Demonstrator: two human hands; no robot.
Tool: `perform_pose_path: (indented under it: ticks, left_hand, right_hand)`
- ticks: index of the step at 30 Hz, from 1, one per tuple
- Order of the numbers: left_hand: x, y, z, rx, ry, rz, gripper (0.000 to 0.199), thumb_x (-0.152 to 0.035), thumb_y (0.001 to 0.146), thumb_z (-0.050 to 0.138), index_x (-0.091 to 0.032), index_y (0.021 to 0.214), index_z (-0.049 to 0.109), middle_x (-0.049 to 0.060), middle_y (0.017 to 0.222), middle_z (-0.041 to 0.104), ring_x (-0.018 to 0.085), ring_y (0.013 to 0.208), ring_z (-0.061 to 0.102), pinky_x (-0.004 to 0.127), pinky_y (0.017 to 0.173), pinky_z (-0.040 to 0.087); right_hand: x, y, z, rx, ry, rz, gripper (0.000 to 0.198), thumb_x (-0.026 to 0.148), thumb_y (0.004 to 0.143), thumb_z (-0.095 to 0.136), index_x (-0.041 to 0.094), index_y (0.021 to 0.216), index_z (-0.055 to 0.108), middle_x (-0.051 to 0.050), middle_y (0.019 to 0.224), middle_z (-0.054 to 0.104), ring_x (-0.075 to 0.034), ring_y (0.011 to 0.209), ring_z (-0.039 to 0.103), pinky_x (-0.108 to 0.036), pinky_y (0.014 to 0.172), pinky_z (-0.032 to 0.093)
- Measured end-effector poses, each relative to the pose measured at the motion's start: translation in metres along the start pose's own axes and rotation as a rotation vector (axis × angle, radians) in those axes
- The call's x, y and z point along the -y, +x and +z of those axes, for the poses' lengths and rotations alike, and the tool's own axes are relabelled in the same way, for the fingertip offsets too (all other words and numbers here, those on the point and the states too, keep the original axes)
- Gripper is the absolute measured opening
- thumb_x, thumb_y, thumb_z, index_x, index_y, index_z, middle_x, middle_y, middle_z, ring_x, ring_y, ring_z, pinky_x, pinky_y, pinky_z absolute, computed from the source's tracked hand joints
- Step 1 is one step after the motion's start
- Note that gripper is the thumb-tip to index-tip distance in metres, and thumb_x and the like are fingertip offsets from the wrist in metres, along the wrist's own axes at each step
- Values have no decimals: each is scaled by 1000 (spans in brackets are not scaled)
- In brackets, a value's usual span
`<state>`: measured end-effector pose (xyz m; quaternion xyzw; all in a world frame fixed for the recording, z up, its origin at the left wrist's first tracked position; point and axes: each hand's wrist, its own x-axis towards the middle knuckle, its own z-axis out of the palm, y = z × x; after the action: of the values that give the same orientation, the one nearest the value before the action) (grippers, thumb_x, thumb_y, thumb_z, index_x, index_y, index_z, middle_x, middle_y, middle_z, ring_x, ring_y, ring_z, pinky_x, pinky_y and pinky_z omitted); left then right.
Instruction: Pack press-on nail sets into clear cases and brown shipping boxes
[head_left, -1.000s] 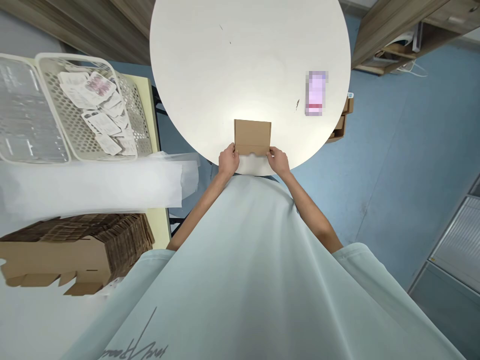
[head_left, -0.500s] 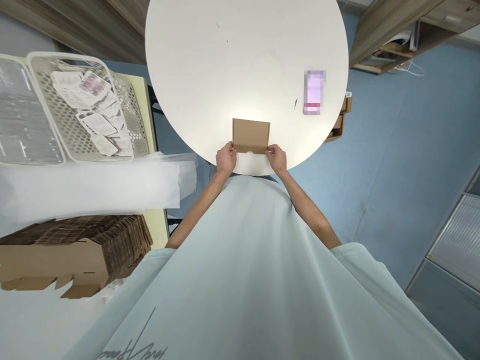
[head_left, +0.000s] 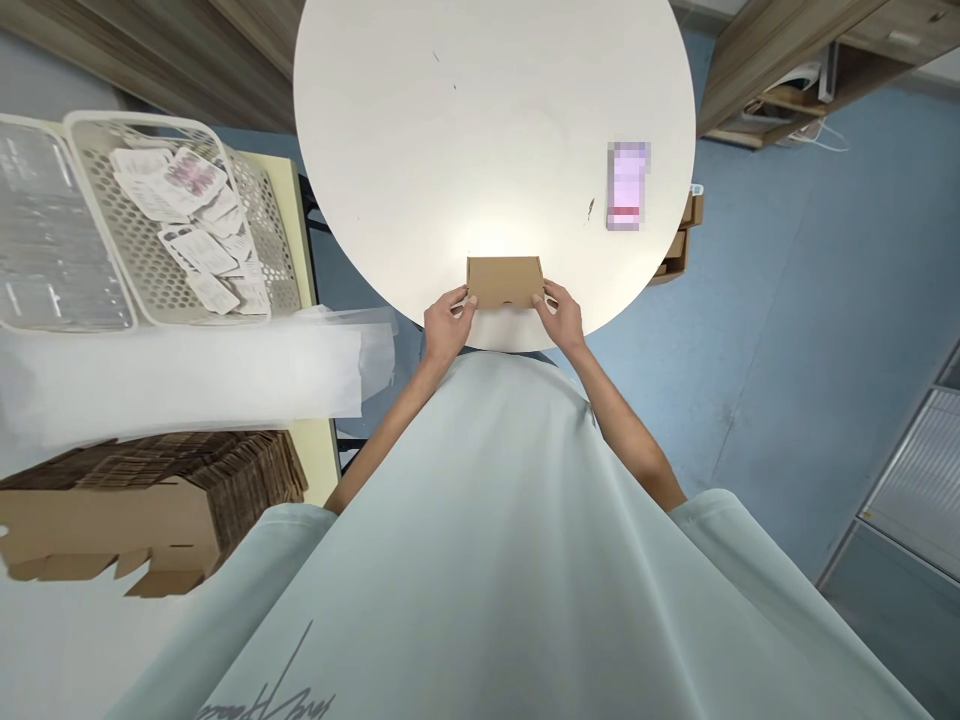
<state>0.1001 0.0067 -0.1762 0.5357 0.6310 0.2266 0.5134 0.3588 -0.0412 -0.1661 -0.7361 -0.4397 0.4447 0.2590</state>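
A round white table (head_left: 480, 130) is marked by a few dark scuffs and is lit most brightly just beyond a brown box (head_left: 505, 282), which is set at the table's near edge. The box is held at its left side by the left hand (head_left: 448, 325) and at its right side by the right hand (head_left: 561, 316), the thumbs laid on the near corners and the fingers drawn narrow against it. A pink item (head_left: 627, 186), blurred, is laid on the table's right part. Left of the table are kept a holed basket (head_left: 276, 255) filled with packets (head_left: 199, 248), a white sheet (head_left: 187, 375) and stacked brown blanks (head_left: 112, 520). Right of the table, blue floor (head_left: 780, 280) is seen, and small cartons (head_left: 677, 250) are partly hidden by its rim; farther right, a wooden cabinet (head_left: 757, 70) is placed.
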Motion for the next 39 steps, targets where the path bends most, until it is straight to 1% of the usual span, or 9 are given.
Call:
perform_pose_path:
  ticks: [3,6,9,14,18,22,31,36,39]
  left_hand:
    - [-12,-12,-9,-31,-16,-7,50,-61,109,69,-20,131,86,14,141,85,35,136,79,53,122,63]
    - [-11,-14,-10,-30,0,-58,54,-67,109,68,-19,129,86,16,137,86,36,130,81,53,120,63]
    - [-3,-10,-6,-7,0,-87,59,-69,110,65,-19,134,84,18,146,82,35,128,82,52,118,63]
    - [8,-1,-1,12,-54,-53,62,-71,111,62,-24,148,78,18,158,74,31,136,77,48,118,64]
    - [11,5,-3,52,-58,-40,67,-71,110,65,-26,159,70,20,157,71,30,135,75,46,114,64]
    - [11,8,-4,65,-63,-41,66,-69,108,68,-28,160,70,20,153,72,30,128,75,46,110,65]
    - [17,9,1,37,-82,-15,66,-73,107,69,-29,156,71,19,152,71,28,126,75,46,111,65]
    - [33,15,3,24,-151,15,65,-68,101,81,-27,151,73,18,146,75,28,120,75,43,105,65]
    - [38,18,3,39,-185,8,62,-62,98,84,-25,148,74,17,143,76,29,122,76,43,105,65]
  right_hand:
    - [8,-8,-9,-16,47,13,78,87,109,49,24,143,80,-15,156,77,-32,146,74,-53,129,59]
    - [9,-7,-11,-9,63,51,80,89,107,50,23,138,83,-16,148,82,-34,142,76,-56,128,60]
    - [4,-2,-9,5,62,65,83,90,106,51,21,143,82,-18,152,80,-34,144,76,-54,129,59]
    - [-2,5,-9,52,78,50,85,91,106,50,25,153,76,-16,163,73,-32,147,72,-53,125,62]
    - [-2,7,-12,77,84,28,88,90,107,48,28,166,66,-16,174,64,-31,147,71,-52,118,66]
    - [0,8,-15,114,50,12,87,89,108,45,33,173,59,-15,176,62,-30,144,72,-50,117,66]
    - [-7,9,-10,71,89,13,74,78,109,57,32,167,64,-15,170,66,-28,134,74,-48,116,66]
    - [-23,15,-4,36,187,-4,78,87,100,68,33,156,71,-14,161,71,-28,125,74,-45,108,68]
    - [-28,20,-2,31,228,-12,81,92,94,72,32,148,74,-14,155,73,-28,123,74,-44,104,69]
